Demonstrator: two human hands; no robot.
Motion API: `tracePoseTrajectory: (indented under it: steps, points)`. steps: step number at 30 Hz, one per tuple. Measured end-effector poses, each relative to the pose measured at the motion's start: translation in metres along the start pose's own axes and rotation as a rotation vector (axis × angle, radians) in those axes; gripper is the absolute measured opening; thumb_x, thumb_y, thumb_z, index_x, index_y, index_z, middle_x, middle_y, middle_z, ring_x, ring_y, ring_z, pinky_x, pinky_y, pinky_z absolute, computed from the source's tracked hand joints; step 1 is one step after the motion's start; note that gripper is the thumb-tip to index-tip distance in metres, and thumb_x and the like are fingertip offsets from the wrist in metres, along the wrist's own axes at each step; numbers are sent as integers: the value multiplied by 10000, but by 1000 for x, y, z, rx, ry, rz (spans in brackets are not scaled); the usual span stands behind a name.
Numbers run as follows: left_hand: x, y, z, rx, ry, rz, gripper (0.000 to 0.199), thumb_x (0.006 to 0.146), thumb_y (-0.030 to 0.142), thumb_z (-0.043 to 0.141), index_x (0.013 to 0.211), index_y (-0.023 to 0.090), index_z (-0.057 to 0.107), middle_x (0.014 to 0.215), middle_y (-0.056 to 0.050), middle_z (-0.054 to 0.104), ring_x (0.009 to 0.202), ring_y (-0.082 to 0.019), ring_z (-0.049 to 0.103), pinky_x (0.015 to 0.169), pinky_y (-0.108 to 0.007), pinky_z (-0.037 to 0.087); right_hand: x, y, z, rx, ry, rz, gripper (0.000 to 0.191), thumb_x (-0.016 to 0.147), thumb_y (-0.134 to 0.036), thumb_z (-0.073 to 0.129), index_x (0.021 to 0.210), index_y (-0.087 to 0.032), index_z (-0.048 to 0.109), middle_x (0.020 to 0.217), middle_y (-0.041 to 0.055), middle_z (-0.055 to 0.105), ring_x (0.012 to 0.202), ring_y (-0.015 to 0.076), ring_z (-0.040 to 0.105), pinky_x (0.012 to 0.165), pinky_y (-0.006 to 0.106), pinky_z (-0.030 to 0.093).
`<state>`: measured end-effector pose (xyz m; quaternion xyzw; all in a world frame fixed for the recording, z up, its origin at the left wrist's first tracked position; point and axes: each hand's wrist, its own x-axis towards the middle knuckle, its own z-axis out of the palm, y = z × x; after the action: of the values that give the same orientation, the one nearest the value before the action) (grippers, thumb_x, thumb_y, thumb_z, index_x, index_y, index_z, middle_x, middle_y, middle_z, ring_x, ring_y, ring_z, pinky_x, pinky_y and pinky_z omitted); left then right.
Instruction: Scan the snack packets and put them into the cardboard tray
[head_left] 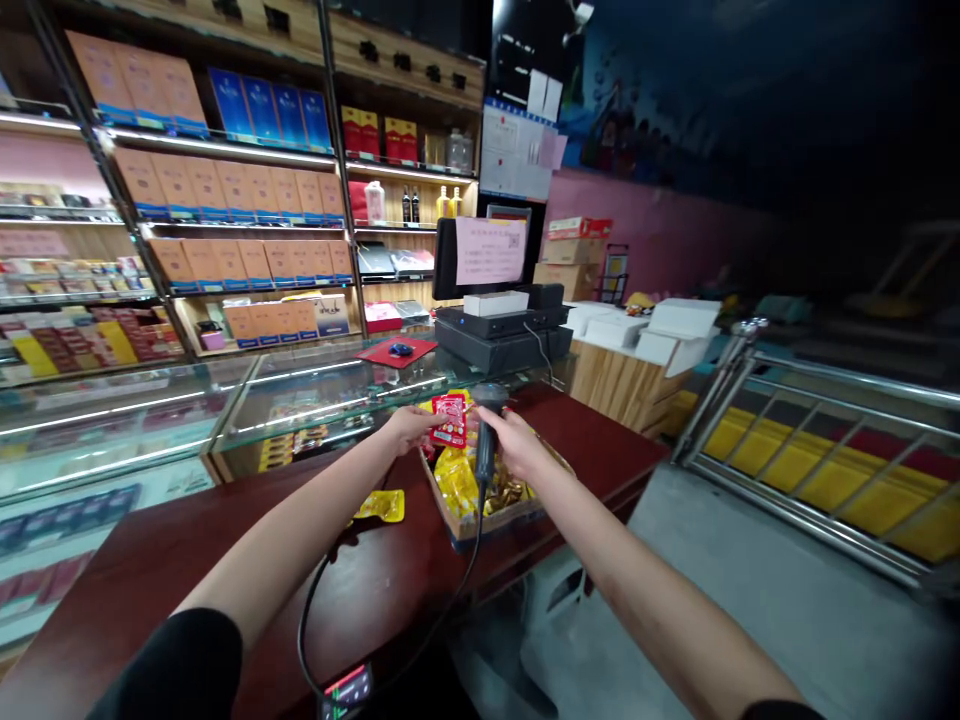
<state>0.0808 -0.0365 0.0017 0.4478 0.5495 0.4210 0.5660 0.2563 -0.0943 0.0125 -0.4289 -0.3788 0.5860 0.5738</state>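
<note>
My left hand (411,428) pinches the edge of a small red packet (449,420) with printed markings, held up above a cardboard box (459,528). In my right hand (516,445) is a black handheld barcode scanner (486,450), its head close beside the red packet. A cable (471,560) runs down from the scanner's grip and loops across the table. Yellow and gold-coloured packets (456,482) fill the box below both hands. On the dark red table, left of the box, lies a separate yellow packet (384,506).
A glass display counter (300,395) adjoins the table (247,530). Behind it stand a monitor (484,255) and a mouse (401,350) on a red mat. A phone-like screen (349,690) lies at the near edge. Metal railing (825,450) stands at right.
</note>
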Motion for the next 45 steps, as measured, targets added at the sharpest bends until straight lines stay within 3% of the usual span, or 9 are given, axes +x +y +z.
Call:
tracePoseTrajectory:
  steps: [6,11,16,22,27,32,37,42,45]
  points:
    - [48,21,33,58,-43,65,295,584,224,855,743,93,644,667,-45,673,597,-126,638,606,-256,550,46,-21,-19,81,74,-25,130,797,-204,650,904,-140,611,801,58,687,754,185,679,627,305,591]
    - [58,22,29,465,8,222,268,612,303,819,796,125,737,718,-43,696,663,-138,626,617,-231,497,63,-23,-22,79,123,-9,87,809,-187,635,877,-141,608,778,56,693,771,189,683,651,314,596]
    - [56,20,-8,662,78,289,279,667,369,749,844,154,767,725,-34,709,643,-130,609,576,-204,441,58,-20,-9,56,83,6,82,802,-188,651,851,-143,604,742,54,689,730,186,685,618,305,598]
    - [26,9,-78,816,57,351,285,681,388,691,852,174,768,750,-20,718,715,-160,635,630,-220,454,31,-7,38,104,-124,95,103,810,-164,635,910,-151,614,823,60,702,766,185,700,638,326,616]
    - [-8,-23,-125,945,-83,349,299,710,350,636,925,180,755,854,-31,743,777,-178,666,713,-239,486,0,22,81,86,-234,221,104,823,-171,614,921,-137,620,909,89,712,826,197,706,633,318,616]
    - [-37,-64,-146,1060,-108,422,289,769,244,556,988,189,736,951,-40,738,847,-174,665,787,-237,478,-29,73,99,94,-230,323,182,775,-203,661,947,-165,612,908,62,717,765,177,705,560,260,582]
    - [-51,-99,-141,1243,27,491,298,832,238,538,1078,215,705,1086,-76,695,1042,-225,604,925,-308,427,-50,132,92,46,-156,368,257,706,-314,732,890,-163,636,823,36,710,537,98,619,432,192,482]
    - [-41,-114,-127,1482,-88,624,430,819,271,595,1246,219,593,1268,-101,607,1228,-279,465,1037,-427,319,-60,161,80,49,-96,379,318,651,-374,771,851,-160,649,792,30,701,504,77,577,427,183,451]
    - [-34,-114,-122,1577,-175,623,379,826,246,559,1195,191,623,1213,-118,638,1238,-314,448,1024,-471,299,-64,162,75,34,-80,382,314,650,-378,769,835,-156,646,776,36,694,506,83,575,434,189,453]
